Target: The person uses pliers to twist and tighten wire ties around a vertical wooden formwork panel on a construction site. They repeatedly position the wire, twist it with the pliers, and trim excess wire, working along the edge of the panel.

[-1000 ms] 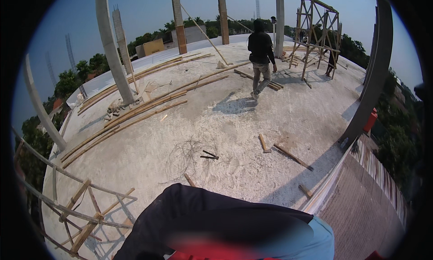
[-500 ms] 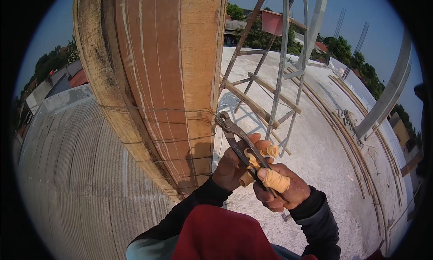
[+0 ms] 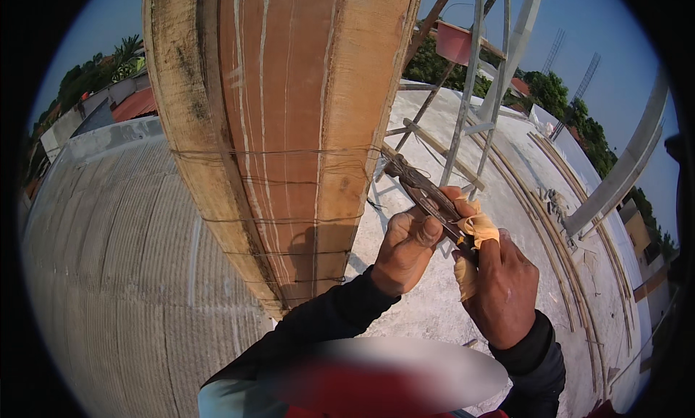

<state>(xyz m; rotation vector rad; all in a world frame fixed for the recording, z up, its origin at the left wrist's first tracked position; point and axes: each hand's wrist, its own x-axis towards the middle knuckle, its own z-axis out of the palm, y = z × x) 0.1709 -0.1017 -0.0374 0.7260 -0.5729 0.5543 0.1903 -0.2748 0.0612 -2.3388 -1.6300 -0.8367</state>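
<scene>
Dark metal pincers (image 3: 428, 199) point up and left, their jaws beside the right edge of a wooden column form (image 3: 279, 99). Thin tie wire (image 3: 282, 151) runs round the form in several bands; whether the jaws grip its twisted end is unclear. My right hand (image 3: 503, 287) is closed round the handles, the back of the hand upward. Yellow-orange wrapping (image 3: 478, 228) covers some of its fingers. My left hand (image 3: 407, 250) holds the pincers from the left, thumb on top, other fingers partly hidden behind the tool. The handles lie close together.
A metal ladder frame (image 3: 467, 92) stands beyond, with a pink bucket (image 3: 455, 43) on it. Long poles (image 3: 543, 208) lie on the pale concrete roof at right, near a leaning grey post (image 3: 622, 164). Corrugated roofing (image 3: 123, 251) spreads at left.
The pincers' handles have come together, and the tool has shifted right in view. My right hand has turned back-upward. The column form appears further right as the view moved.
</scene>
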